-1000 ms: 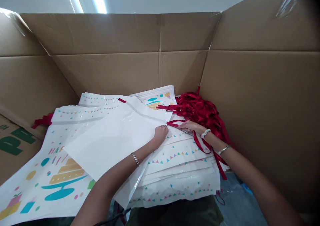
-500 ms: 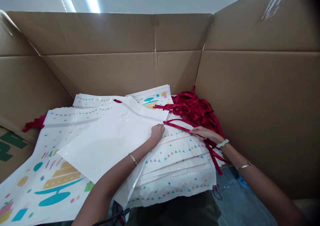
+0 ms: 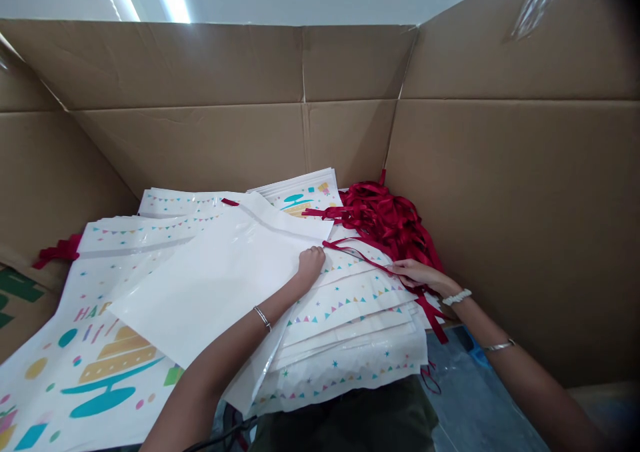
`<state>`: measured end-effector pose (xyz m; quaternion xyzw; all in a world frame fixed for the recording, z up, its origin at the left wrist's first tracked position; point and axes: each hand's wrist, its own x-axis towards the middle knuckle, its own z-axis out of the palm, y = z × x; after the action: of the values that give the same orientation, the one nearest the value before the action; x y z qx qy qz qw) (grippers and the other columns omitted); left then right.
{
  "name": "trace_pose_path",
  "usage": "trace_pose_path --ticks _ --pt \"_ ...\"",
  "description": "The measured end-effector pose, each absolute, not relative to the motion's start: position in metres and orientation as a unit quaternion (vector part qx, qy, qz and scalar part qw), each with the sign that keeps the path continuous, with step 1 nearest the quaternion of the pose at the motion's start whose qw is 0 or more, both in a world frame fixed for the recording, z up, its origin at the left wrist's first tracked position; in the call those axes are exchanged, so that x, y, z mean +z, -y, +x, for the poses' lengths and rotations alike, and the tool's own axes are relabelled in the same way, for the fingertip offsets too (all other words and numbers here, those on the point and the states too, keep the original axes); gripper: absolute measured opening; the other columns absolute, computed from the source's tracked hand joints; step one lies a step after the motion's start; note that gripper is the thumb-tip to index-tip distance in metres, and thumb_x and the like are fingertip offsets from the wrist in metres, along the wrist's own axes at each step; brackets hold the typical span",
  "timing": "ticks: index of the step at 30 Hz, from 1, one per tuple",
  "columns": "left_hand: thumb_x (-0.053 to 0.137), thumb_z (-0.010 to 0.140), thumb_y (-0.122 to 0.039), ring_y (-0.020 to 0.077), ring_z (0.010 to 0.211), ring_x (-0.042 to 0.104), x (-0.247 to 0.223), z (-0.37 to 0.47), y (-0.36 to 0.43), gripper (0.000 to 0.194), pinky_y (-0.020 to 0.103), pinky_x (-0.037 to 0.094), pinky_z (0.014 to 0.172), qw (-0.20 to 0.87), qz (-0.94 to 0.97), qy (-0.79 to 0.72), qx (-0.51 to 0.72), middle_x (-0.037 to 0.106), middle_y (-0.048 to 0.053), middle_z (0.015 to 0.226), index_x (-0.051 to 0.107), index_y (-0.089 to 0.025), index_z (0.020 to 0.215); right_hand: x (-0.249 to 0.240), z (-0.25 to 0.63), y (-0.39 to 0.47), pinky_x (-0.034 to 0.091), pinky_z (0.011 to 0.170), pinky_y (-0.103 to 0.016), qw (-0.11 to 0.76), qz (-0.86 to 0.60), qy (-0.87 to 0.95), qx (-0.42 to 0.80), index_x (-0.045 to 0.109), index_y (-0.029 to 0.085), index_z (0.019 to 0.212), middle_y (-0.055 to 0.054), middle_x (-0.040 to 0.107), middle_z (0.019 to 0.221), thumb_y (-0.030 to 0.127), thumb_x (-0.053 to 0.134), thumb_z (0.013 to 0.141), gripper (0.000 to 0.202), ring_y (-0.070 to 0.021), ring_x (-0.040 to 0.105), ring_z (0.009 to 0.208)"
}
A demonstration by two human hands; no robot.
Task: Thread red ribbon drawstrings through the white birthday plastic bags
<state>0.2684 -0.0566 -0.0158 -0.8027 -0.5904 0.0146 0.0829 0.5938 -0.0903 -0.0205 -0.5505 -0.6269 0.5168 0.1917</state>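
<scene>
Ribbon drawn out from white sheet

The left hand (image 3: 311,263) is closed in a fist at the right edge of the sheet (image 3: 210,285); whether it pinches the sheet, I cannot tell. The right hand (image 3: 409,273) grips the ribbon (image 3: 369,261), which slants over printed sheets (image 3: 345,345) near the red pile (image 3: 393,222).
</scene>
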Motion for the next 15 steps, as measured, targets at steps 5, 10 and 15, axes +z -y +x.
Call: trace_pose_path --ticks 5,10,15 --pt "0.044 0.088 0.005 0.0263 0.092 0.068 -0.018 0.267 0.056 0.028 0.029 0.049 0.070 0.083 -0.803 0.590 0.011 0.065 0.019 0.096 0.063 -0.003 0.107 -0.025 0.591 0.082 0.022 0.047 -0.023 0.189 -0.530 0.648 0.514 0.056 0.016 0.078 0.007 0.041 0.043 0.071 0.066 0.070 0.057 -0.0066 0.030 0.041" --pt "0.041 0.088 0.006 0.0257 0.092 0.068 -0.019 0.267 0.056 0.030 0.028 0.049 0.069 0.080 -0.801 0.593 0.009 0.065 0.018 0.095 0.063 -0.004 0.106 -0.031 0.596 0.081 0.020 0.047 -0.023 0.194 -0.540 0.633 0.519 0.053 0.017 0.073 0.005 0.045 0.046 0.069 0.071 0.068 0.056 -0.0065 0.031 0.043" --pt "0.039 0.088 0.005 0.0268 0.095 0.068 -0.017 0.267 0.055 0.032 0.030 0.050 0.070 0.080 -0.801 0.594 0.006 0.066 0.019 0.096 0.063 -0.003 0.108 -0.029 0.594 0.084 0.014 0.045 -0.023 0.233 -0.547 0.602 0.532 0.054 0.017 0.078 0.006 0.044 0.044 0.065 0.074 0.065 0.053 -0.0049 0.026 0.040"
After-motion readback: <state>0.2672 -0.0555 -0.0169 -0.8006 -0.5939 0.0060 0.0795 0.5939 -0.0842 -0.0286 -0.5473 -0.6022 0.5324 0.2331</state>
